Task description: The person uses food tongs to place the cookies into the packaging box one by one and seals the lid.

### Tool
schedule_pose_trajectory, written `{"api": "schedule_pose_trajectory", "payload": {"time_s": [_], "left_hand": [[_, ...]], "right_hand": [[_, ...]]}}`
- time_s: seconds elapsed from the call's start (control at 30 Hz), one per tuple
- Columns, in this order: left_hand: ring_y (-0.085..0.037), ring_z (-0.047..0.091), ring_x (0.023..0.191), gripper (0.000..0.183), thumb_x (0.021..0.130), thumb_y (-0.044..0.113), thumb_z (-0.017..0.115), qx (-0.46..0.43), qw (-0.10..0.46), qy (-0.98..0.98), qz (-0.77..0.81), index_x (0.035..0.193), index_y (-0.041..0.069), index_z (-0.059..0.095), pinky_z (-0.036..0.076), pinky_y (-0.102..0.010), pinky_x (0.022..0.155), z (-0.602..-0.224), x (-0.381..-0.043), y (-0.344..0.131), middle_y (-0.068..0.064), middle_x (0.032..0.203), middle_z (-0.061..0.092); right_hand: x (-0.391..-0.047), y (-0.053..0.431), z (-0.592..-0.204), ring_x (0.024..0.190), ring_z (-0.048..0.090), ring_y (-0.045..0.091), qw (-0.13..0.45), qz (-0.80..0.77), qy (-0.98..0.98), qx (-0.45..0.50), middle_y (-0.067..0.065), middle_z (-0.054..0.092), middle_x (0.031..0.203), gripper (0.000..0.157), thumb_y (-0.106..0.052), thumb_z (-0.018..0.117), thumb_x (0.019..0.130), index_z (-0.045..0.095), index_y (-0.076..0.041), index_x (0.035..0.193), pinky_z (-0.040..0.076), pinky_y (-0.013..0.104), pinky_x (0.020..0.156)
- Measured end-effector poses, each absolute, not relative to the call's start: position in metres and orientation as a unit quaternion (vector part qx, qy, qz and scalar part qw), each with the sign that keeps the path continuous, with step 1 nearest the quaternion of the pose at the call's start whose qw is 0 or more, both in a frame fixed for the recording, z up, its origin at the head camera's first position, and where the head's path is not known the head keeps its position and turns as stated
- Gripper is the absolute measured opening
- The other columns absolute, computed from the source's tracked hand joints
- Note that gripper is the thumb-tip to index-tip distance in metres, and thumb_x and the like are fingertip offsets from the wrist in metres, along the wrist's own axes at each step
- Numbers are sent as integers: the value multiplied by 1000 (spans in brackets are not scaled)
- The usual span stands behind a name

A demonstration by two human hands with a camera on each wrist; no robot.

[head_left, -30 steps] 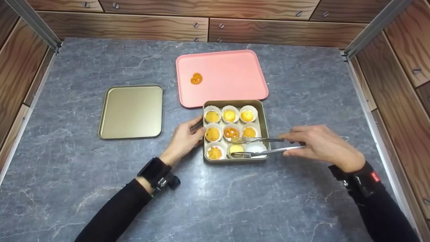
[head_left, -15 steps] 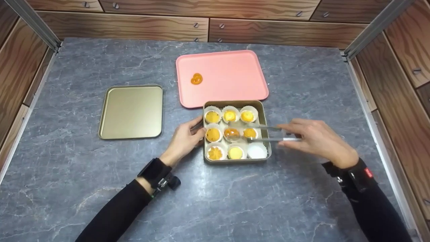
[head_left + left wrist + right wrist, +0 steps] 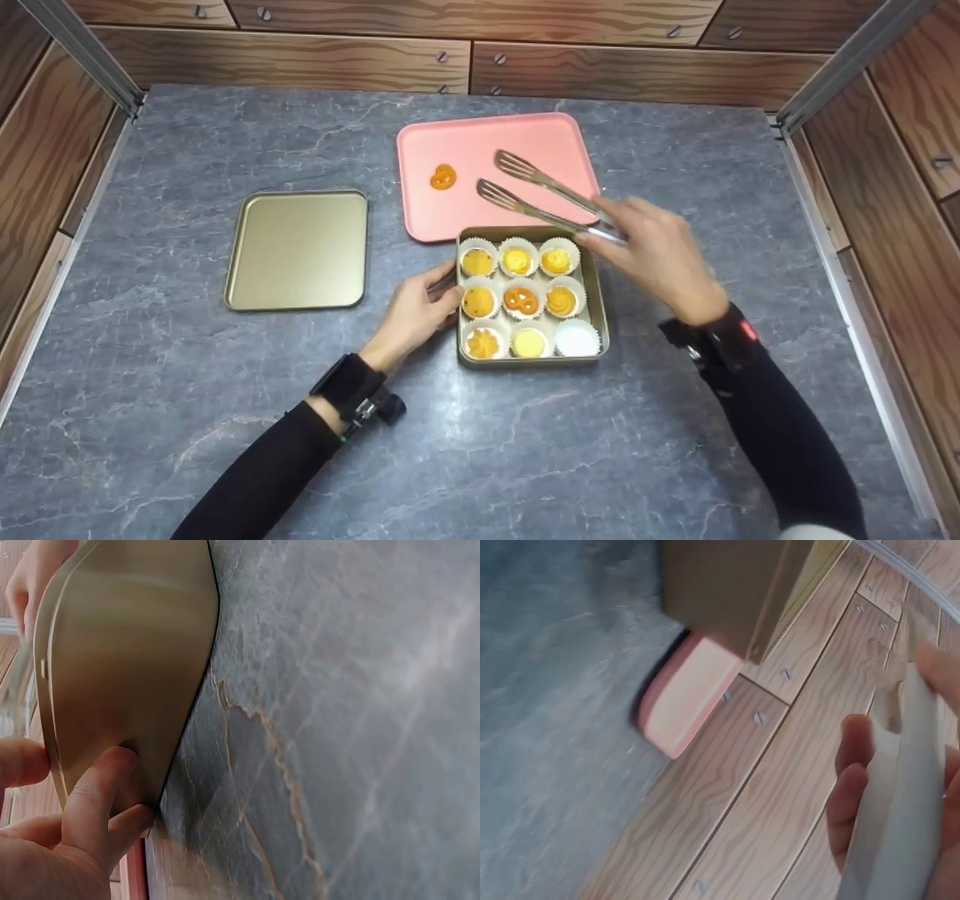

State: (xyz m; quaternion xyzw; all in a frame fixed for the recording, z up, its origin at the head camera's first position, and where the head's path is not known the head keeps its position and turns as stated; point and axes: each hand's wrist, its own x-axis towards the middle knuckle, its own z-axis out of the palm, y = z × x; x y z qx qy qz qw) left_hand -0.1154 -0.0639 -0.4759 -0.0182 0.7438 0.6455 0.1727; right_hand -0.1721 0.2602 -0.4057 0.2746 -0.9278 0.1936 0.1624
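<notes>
My left hand (image 3: 411, 313) grips the left wall of a gold square tin (image 3: 602, 330), thumb at the rim and fingers against the outer side (image 3: 135, 652). Inside the tin sit rows of white paper cups holding yellow cookies and a pretzel (image 3: 520, 301); the cup (image 3: 577, 339) at the front right shows only white. My right hand (image 3: 660, 251) holds metal tongs (image 3: 551, 218), their slotted tips apart above the pink tray (image 3: 427, 221), with nothing between them. Another small pretzel (image 3: 443, 177) lies on the tray's left part. In the right wrist view the tongs (image 3: 900, 802) are blurred.
A gold square lid (image 3: 298, 251) lies on the grey marbled table (image 3: 480, 465), left of the tin. Directly behind the tin is the pink tray. Wood-patterned panels (image 3: 300, 56) stand at the back and sides, with metal posts (image 3: 847, 67) at the corners.
The right hand has lifted the tongs out from over the tin, moving them away and leftward above the tray. The left hand stays on the tin, and the cookies look unmoved.
</notes>
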Motion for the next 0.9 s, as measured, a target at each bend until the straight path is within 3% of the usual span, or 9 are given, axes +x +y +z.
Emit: {"api": "schedule_pose_trajectory", "payload": {"time_s": [0.2,0.4,0.57,0.7,0.9], "left_hand": [[-22,71,103,61,102,13,64,-9,161,743,649,157,5,40,63,-38,78,-477,-115,-63,-16,156,49],[-21,72,102,61,101,13,65,-8,157,745,648,157,4,41,63,-39,79,-476,-115,-62,-17,154,51],[-21,71,104,62,102,13,64,-9,165,743,648,158,5,39,63,-39,80,-476,-116,-62,-17,156,48],[-21,68,115,63,102,12,63,-6,170,736,655,159,5,37,62,-37,86,-477,-116,-62,-16,159,43],[-21,69,114,63,102,13,64,-7,162,740,653,158,5,38,62,-37,86,-477,-116,-64,-15,159,44]], "right_hand": [[-197,233,-405,71,64,29,137,169,-940,264,16,70,91,54,-41,78,93,69,-5,132,54,43,56],[-214,204,-402,67,62,28,93,135,-957,238,14,67,85,46,-41,76,94,71,-4,120,54,43,54],[-222,179,-400,66,61,28,55,106,-970,213,14,67,88,47,-42,76,94,70,-3,121,56,42,55],[-227,164,-402,67,63,32,55,85,-974,203,16,68,89,47,-44,75,94,70,-3,118,57,45,57],[-235,145,-407,69,64,36,48,53,-978,195,18,67,92,50,-48,72,96,69,-2,115,58,48,59]]}}
